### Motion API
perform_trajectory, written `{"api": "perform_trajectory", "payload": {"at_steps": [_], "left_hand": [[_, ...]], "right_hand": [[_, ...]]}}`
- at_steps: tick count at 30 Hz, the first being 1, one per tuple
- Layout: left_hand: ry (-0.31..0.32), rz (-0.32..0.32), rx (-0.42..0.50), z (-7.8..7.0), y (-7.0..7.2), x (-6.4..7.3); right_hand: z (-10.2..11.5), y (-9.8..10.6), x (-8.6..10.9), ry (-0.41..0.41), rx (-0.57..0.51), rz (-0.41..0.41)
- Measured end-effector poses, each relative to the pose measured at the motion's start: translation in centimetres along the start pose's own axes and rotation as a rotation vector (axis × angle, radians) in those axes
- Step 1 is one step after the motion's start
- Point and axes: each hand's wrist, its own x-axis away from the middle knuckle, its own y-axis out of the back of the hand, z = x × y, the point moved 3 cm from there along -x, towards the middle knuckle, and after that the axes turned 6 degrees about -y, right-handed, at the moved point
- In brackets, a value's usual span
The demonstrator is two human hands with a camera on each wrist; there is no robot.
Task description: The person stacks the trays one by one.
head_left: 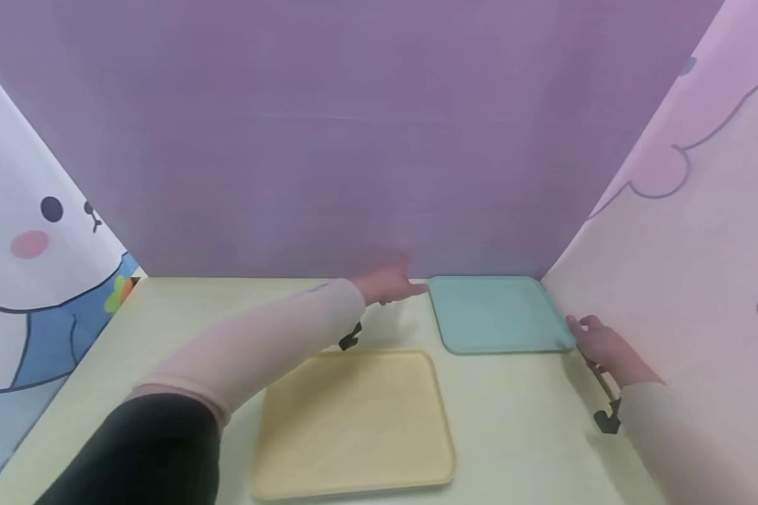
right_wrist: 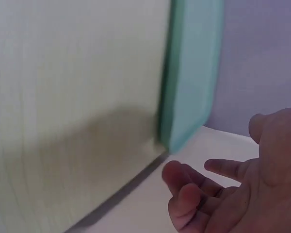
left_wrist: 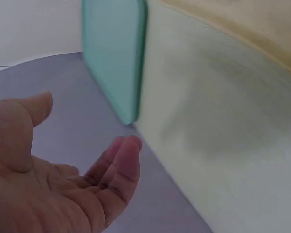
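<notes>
A mint-green tray (head_left: 502,314) lies flat at the back right of the table, against the purple panel. My left hand (head_left: 388,282) is just off its left end, thumb toward the tray's corner; the left wrist view shows this hand (left_wrist: 63,179) with fingers loosely bent and nothing in them, apart from the tray (left_wrist: 114,53). By the tray's front right corner is my right hand (head_left: 606,348). In the right wrist view its fingers (right_wrist: 184,201) are loosely curled with nothing held, a small gap from the tray (right_wrist: 191,82).
A pale yellow tray (head_left: 356,424) lies on the cream table (head_left: 512,428), nearer to me, below the left forearm. The purple panel (head_left: 354,140) stands along the back edge. A pink patterned panel (head_left: 688,266) rises on the right, a cartoon-printed one (head_left: 31,280) on the left.
</notes>
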Motion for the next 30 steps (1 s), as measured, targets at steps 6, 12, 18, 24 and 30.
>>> {"api": "perform_trajectory", "payload": {"at_steps": [6,12,18,24,30], "left_hand": [[0.082,0.083,-0.017,1.3,-3.4,-4.1],[0.138,0.167,-0.189,0.2,-5.6,-4.8],[0.158,0.254,-0.374,0.4,-7.4,-4.8],[0.142,0.238,-0.207,-1.2,-8.2,-3.7],[0.206,0.138,0.095,-1.3,-8.6,-3.7]], "right_hand": [[1.9,-1.7,-0.4,0.020,0.049,-0.001],[2.9,-2.1,-0.9,-0.013,0.078,-0.008],[3.2,-3.7,-1.1,-0.081,-0.044,0.073],[2.8,-3.9,-2.1,-0.062,-0.046,0.091],[3.0,-3.3,-2.4,-0.058,-0.079,0.080]]}}
